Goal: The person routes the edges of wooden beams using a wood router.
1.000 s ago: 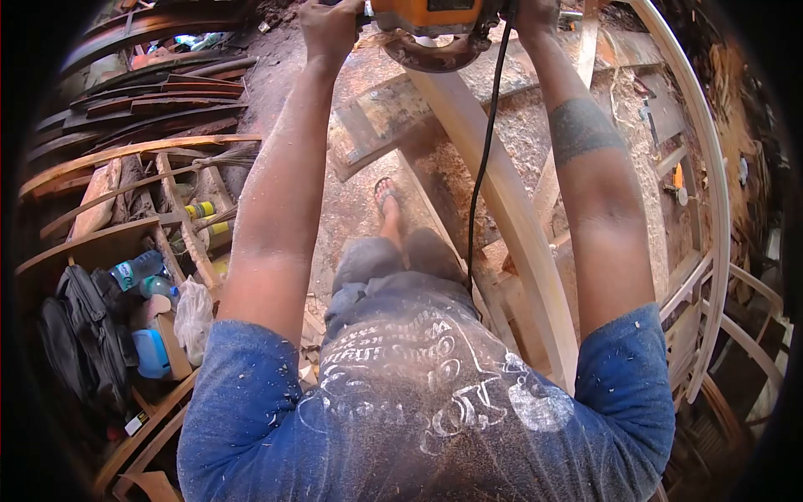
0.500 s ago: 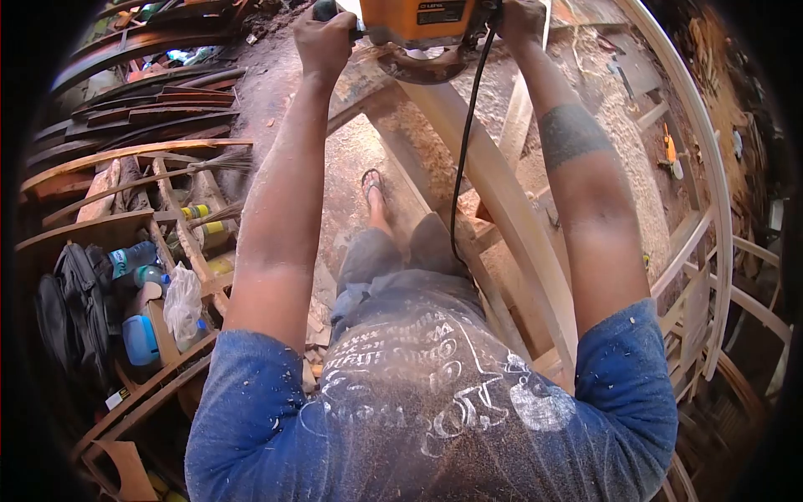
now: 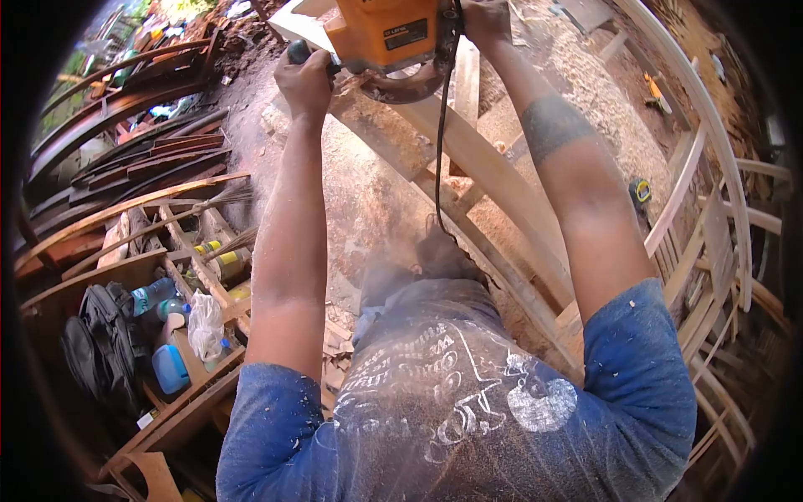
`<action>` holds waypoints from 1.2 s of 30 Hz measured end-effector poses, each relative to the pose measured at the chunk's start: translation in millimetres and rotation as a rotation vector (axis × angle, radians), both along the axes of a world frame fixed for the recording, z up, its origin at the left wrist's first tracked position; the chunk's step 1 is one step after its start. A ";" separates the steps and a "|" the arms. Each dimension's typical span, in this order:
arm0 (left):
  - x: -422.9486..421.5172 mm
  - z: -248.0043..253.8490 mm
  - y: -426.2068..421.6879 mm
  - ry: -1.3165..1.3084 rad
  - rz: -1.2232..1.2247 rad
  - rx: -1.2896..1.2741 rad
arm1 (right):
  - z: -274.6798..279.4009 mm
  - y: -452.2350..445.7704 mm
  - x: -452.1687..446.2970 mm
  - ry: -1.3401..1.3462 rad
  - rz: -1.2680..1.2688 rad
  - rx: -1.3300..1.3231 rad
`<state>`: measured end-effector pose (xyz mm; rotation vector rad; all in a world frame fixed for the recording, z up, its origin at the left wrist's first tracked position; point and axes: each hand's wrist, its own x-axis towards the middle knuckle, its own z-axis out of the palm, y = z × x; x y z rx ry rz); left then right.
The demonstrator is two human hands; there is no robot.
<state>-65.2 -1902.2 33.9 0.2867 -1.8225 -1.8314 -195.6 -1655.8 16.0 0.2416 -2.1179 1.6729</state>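
Observation:
An orange power tool (image 3: 385, 35) with a curved base rests over a long curved wooden beam (image 3: 502, 188) at the top of the view. My left hand (image 3: 305, 82) is closed around the dark side handle of the tool. On its other side my right hand (image 3: 487, 21) grips the tool's body or handle; the exact grip is partly hidden. A black cord (image 3: 443, 125) hangs from the tool down toward my waist. Dust and shavings cover my shirt (image 3: 443, 385).
Wood shavings lie around the beam. At the left a wooden frame (image 3: 92, 276) holds a black backpack (image 3: 104, 335), bottles, a plastic bag (image 3: 205, 326) and a blue container (image 3: 171, 368). At the right are a tape measure (image 3: 640, 191) and curved wooden strips (image 3: 711, 125).
Both hands and the orange tool have moved left and slightly down in the view, showing more of the tool. The foot seen earlier is now out of sight.

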 end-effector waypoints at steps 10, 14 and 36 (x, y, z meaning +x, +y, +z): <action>36.7 -21.6 40.2 0.033 -0.120 -0.086 | -5.4 68.8 60.0 0.118 -0.026 0.130; 55.1 -17.8 67.8 0.033 -0.129 -0.076 | -23.5 113.2 63.7 0.421 -0.191 0.632; 183.1 -9.4 217.4 -0.033 -0.156 -0.046 | 6.5 250.5 241.2 0.410 -0.087 0.441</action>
